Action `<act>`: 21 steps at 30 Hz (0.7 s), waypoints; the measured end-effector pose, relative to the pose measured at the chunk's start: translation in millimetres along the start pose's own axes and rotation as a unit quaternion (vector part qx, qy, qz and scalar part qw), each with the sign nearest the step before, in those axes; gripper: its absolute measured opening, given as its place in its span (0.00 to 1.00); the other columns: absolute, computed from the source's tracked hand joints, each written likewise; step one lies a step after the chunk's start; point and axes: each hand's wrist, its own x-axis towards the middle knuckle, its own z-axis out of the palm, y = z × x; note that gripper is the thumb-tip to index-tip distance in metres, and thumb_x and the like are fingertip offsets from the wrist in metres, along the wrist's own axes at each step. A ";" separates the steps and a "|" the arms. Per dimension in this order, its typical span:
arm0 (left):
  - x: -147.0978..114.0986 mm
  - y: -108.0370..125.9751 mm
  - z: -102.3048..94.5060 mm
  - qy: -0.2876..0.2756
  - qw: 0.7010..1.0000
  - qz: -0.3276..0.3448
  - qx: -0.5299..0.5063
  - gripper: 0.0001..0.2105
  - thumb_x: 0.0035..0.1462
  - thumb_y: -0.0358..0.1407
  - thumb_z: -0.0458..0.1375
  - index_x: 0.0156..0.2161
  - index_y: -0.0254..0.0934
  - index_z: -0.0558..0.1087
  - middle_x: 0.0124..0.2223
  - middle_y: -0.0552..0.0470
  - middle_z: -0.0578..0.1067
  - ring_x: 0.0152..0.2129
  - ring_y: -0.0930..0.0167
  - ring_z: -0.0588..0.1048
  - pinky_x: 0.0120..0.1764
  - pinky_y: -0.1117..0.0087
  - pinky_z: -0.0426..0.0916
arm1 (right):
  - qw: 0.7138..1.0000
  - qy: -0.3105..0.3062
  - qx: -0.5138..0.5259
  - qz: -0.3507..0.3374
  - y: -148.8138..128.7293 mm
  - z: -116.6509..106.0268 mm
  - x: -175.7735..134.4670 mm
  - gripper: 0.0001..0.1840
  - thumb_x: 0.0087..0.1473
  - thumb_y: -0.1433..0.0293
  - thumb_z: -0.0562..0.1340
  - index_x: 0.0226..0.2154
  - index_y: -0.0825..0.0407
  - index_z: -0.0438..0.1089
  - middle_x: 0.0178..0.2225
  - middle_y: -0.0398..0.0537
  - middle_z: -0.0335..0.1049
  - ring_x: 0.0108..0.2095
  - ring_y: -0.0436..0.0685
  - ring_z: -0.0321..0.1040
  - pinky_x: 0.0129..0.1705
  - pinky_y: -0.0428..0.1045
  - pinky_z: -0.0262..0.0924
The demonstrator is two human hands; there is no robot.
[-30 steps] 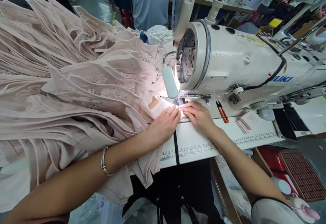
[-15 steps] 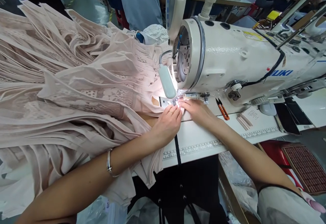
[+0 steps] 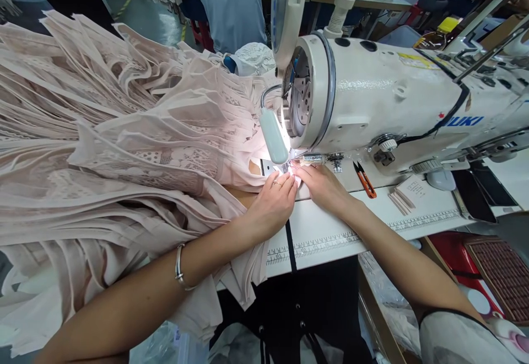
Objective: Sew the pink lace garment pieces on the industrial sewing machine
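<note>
Pink fabric pile (image 3: 103,149): heaped pleated and lace pieces, filling the table's left side. Bracelet (image 3: 179,267): on the left wrist. Left hand (image 3: 270,204): flat, fingers extended, pressing the fabric edge just before the needle; no closed grasp. Lamp (image 3: 273,135): lit, above the fingertips. Right hand (image 3: 322,186): fingertips pinching the small bright fabric piece (image 3: 294,175) beneath the sewing machine (image 3: 392,99). Thread snips (image 3: 364,181): lying on the table (image 3: 330,231), right of the hands.

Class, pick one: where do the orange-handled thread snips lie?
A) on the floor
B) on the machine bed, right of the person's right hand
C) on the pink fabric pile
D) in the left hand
B: the thread snips lie on the sewing machine bed, just right of the right hand, untouched.
</note>
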 end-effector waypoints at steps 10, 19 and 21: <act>-0.9 -2.0 5.8 0.042 0.999 0.003 0.007 0.21 0.65 0.20 0.42 0.57 0.23 0.71 0.56 0.37 0.77 0.57 0.60 0.73 0.61 0.52 0.64 | 1.000 -0.015 0.027 -0.006 2.7 -4.1 -0.5 0.24 0.60 0.78 0.48 0.53 0.50 0.69 0.60 0.53 0.69 0.45 0.62 0.70 0.45 0.57 0.63; 0.1 -6.5 8.9 0.046 0.999 0.005 0.008 0.21 0.65 0.20 0.42 0.57 0.23 0.71 0.57 0.36 0.76 0.57 0.59 0.73 0.60 0.51 0.65 | 0.999 -0.010 0.021 0.021 0.4 -2.4 1.4 0.24 0.59 0.79 0.48 0.50 0.48 0.70 0.53 0.51 0.74 0.44 0.62 0.70 0.47 0.57 0.61; 0.5 -7.0 9.4 0.051 0.999 0.006 0.012 0.21 0.65 0.20 0.42 0.57 0.22 0.71 0.56 0.36 0.77 0.57 0.59 0.73 0.60 0.51 0.65 | 0.999 -0.017 0.018 0.029 -0.8 -3.3 2.2 0.24 0.60 0.79 0.47 0.51 0.49 0.70 0.52 0.52 0.74 0.43 0.62 0.70 0.48 0.58 0.61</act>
